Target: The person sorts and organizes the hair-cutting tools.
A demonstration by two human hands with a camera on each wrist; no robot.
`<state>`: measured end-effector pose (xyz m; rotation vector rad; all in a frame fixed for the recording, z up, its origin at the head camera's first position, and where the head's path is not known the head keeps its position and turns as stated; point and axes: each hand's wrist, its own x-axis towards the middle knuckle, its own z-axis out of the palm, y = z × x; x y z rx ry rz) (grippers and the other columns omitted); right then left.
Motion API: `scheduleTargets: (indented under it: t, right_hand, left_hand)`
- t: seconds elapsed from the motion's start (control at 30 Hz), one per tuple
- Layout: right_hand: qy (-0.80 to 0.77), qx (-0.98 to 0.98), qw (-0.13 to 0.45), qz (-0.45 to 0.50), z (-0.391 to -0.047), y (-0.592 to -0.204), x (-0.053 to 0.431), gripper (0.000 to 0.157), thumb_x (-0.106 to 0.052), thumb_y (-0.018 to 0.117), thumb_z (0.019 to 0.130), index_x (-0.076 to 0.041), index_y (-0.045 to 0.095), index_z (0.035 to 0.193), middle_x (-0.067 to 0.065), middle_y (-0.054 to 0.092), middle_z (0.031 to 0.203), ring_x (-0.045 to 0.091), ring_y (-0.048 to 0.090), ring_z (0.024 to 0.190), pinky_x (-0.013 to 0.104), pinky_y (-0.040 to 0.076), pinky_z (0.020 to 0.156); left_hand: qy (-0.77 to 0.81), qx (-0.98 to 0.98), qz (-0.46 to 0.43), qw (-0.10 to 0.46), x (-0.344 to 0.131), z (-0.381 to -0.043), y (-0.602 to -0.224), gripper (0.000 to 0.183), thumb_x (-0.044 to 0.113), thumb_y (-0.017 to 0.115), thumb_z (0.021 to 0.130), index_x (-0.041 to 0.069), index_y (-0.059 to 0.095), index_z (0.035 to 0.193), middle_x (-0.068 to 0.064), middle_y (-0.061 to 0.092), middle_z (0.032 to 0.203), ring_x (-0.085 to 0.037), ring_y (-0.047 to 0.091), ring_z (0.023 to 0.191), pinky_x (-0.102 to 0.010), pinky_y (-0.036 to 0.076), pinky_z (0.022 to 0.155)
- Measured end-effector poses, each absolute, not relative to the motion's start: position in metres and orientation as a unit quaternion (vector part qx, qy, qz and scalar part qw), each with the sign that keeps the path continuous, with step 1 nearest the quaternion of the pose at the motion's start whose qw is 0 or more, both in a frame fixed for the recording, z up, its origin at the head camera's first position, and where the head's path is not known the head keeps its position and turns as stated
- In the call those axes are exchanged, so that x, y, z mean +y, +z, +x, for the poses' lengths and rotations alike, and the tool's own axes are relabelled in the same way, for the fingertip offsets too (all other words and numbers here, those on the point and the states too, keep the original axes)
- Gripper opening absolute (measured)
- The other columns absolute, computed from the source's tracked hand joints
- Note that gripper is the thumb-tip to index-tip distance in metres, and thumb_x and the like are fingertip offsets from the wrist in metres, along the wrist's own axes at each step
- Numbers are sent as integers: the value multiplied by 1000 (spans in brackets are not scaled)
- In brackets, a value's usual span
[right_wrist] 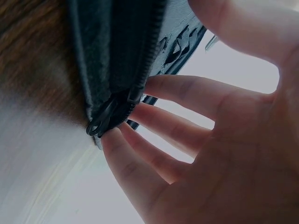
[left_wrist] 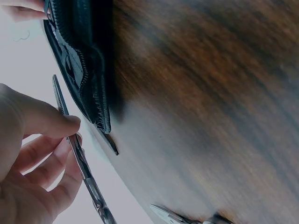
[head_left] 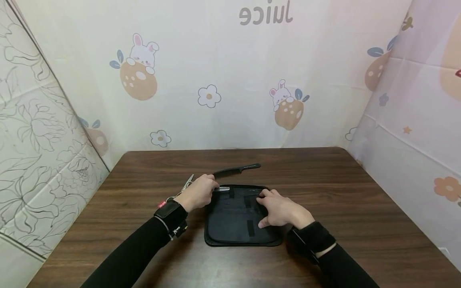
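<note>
One pair of scissors point(head_left: 187, 183) lay leftmost on the table point(head_left: 140, 180), just beside the left hand point(head_left: 198, 193), which pinched a slim metal tool point(left_wrist: 85, 166) over the far left corner of the black case point(head_left: 228, 222). A dark comb point(head_left: 230, 172) lay beyond the case. At the right, the right hand point(head_left: 282, 210) had its fingers spread wide against the case's edge. Stowing the tool seemed the step in hand; the next move probably called for lining it up with a dark strap point(head_left: 231, 193) while the case stayed steady.
</note>
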<state>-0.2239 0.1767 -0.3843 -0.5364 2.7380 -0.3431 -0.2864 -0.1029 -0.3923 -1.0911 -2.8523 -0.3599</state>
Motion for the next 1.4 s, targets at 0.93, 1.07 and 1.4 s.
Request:
scheduleTargets:
  t: [0.93,1.07,1.4]
  right_hand:
    - [-117,959,170,-196,-223,-386,177,74,-32,82,86,-2,52,147,14,40,153,35,36,139,57,45,98]
    - [-114,959,170,-197,-222,-385,177,74,-32,82,87,-2,52,147,14,40,153,35,37,138,55,46,97]
    - [-108,960,172,-193,-220,-383,174,73,-32,81,87,-1,52,147,15,39,153,35,37,138,55,46,97]
  left_hand:
    - [-69,-936,-345,15,-95,-288,-399,28,-12,72,83,4,78,107,-9,65,103,-30,61,102,-41,52,89]
    - [-67,-936,-346,12,-94,-289,-401,29,-12,72,83,5,77,107,-9,65,103,-30,61,103,-41,52,90]
    - [-82,-935,-346,4,-91,-290,-404,31,-13,71,83,3,77,108,-8,65,103,-30,61,104,-41,52,91]
